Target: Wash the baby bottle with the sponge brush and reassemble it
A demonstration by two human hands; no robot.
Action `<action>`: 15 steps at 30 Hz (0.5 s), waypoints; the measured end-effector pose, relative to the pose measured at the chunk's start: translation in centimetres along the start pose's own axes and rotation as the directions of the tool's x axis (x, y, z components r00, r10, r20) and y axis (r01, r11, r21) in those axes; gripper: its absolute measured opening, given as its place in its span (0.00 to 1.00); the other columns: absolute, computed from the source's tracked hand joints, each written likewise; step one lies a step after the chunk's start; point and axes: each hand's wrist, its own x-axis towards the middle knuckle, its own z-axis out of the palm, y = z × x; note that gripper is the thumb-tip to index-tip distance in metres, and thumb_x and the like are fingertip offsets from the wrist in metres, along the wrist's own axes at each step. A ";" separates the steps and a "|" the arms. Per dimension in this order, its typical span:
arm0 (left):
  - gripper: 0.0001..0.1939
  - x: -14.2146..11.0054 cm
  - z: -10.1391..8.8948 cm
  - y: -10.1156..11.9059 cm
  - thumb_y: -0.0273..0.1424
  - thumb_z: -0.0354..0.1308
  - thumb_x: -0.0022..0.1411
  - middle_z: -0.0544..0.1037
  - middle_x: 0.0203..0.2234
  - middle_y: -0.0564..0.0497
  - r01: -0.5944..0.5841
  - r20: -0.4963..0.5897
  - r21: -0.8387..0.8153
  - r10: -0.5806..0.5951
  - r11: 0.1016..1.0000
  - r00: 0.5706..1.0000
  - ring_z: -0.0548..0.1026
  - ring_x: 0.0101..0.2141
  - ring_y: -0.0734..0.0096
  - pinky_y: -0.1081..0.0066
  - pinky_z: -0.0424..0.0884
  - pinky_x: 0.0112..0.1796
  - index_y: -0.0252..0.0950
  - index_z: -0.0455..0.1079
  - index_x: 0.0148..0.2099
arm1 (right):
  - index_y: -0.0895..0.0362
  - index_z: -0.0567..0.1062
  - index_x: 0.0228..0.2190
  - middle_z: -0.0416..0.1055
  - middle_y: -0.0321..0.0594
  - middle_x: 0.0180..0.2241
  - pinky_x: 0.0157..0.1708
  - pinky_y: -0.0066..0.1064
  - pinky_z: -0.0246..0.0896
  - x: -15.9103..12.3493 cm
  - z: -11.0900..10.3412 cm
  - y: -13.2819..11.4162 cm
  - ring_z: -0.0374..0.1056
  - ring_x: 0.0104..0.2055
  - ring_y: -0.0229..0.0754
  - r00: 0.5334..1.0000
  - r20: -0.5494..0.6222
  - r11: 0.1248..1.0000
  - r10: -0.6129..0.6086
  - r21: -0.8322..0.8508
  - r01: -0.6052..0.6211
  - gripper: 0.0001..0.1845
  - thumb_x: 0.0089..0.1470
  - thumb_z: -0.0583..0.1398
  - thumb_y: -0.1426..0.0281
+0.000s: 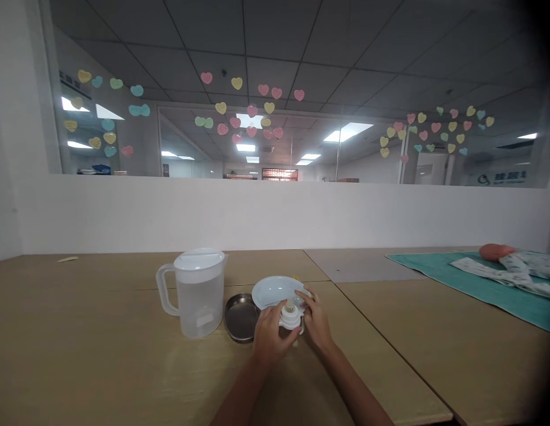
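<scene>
Low over the table, my left hand [270, 336] is closed around a white baby bottle [290, 319]. The bottle has a stepped white collar, a pale translucent teat on top and what looks like a side handle; its lower body is hidden. My right hand [317, 319] is at the bottle's right side, with curled fingers around a small clear piece [298, 299] that looks like a cap, its outline faint. Just behind the hands is a white bowl [272, 288]. A dark metal dish [240, 319] lies left of my left hand.
A translucent lidded pitcher [201, 302] stands left of the dish, its handle pointing left. On the far right, a green mat [428, 264] carries patterned cloth [501, 275] and a reddish round thing [495, 252]. A seam runs across the wooden table [124, 367]. A low white wall [177, 216] bounds the back.
</scene>
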 end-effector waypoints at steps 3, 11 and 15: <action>0.27 0.0 -0.1 0.0 0.42 0.58 0.55 0.76 0.44 0.42 0.000 -0.006 0.001 0.000 1.000 1.000 0.73 0.45 0.57 0.58 0.69 0.46 0.34 0.64 0.54 | 0.53 0.75 0.45 0.63 0.44 0.54 0.43 0.37 0.66 0.2 -0.2 0.2 0.70 0.37 0.39 0.994 0.110 0.999 -0.013 0.033 0.009 0.25 0.50 0.47 0.76; 0.26 0.0 -0.4 -0.2 0.42 0.56 0.56 0.75 0.44 0.42 0.017 -0.001 -0.028 -0.017 0.999 1.000 0.72 0.45 0.56 0.58 0.69 0.45 0.35 0.63 0.54 | 0.54 0.68 0.51 0.75 0.38 0.31 0.51 0.45 0.58 0.2 0.0 -0.6 0.70 0.38 0.43 0.987 0.158 1.000 0.012 -0.013 -0.010 0.23 0.62 0.43 0.60; 0.26 0.0 -0.3 -0.3 0.42 0.56 0.56 0.75 0.44 0.42 0.016 0.017 -0.043 -0.015 0.999 1.000 0.72 0.45 0.55 0.57 0.68 0.46 0.36 0.63 0.54 | 0.53 0.70 0.49 0.76 0.39 0.35 0.57 0.50 0.48 -0.1 0.4 -0.5 0.70 0.43 0.43 0.984 0.176 0.998 0.013 -0.063 -0.002 0.25 0.63 0.41 0.58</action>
